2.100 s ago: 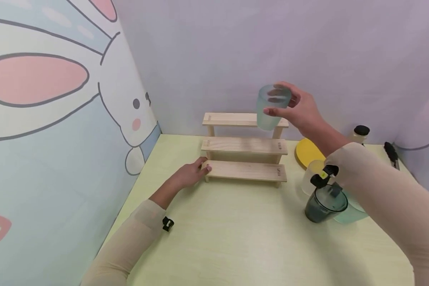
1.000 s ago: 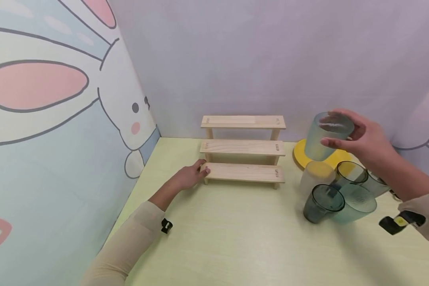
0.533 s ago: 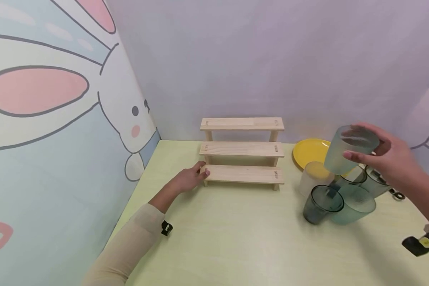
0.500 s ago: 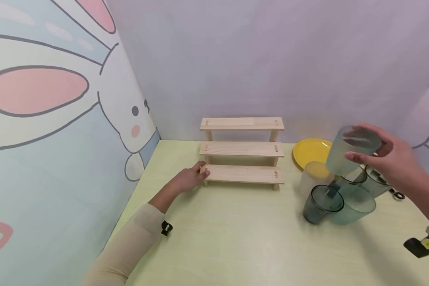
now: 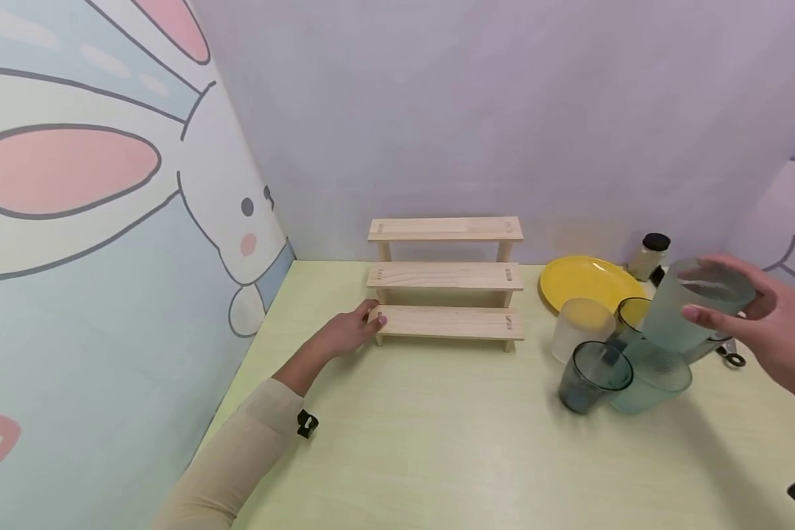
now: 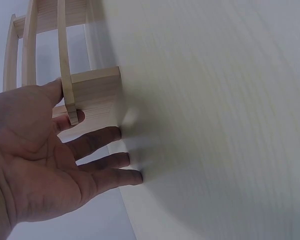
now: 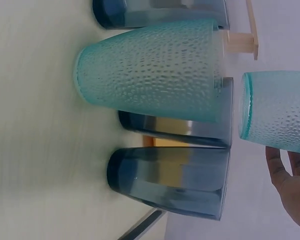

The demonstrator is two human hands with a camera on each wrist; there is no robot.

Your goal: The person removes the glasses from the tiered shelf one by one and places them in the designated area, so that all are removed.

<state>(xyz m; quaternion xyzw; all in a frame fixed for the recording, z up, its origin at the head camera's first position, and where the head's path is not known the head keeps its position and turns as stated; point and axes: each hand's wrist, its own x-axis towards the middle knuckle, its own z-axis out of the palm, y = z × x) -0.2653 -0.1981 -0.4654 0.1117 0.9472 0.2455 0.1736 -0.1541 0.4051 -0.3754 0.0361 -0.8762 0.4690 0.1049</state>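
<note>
A three-tier wooden stand (image 5: 447, 277) stands against the back wall. My left hand (image 5: 344, 333) pinches the left end of its lowest board, thumb above and index finger under it in the left wrist view; the other fingertips reach the table. At the right, my right hand (image 5: 778, 324) holds a frosted pale-teal tumbler (image 5: 679, 320), fingers and thumb round its upper part. In the right wrist view, the held tumbler (image 7: 277, 110) hangs above a matching textured teal tumbler (image 7: 150, 70) that stands on the table. Beside that one is a smoky grey glass (image 5: 592, 379).
A frosted clear cup (image 5: 570, 335) and more grey glasses stand close together at the right. Behind them lie a yellow plate (image 5: 586, 276) and a jar with a black lid (image 5: 652, 250). A black looped handle (image 5: 732, 358) shows at the far right.
My right hand has carried the teal tumbler from in front of the stand's top right end, rightward and down, to over the group of glasses. My left hand keeps its hold on the stand.
</note>
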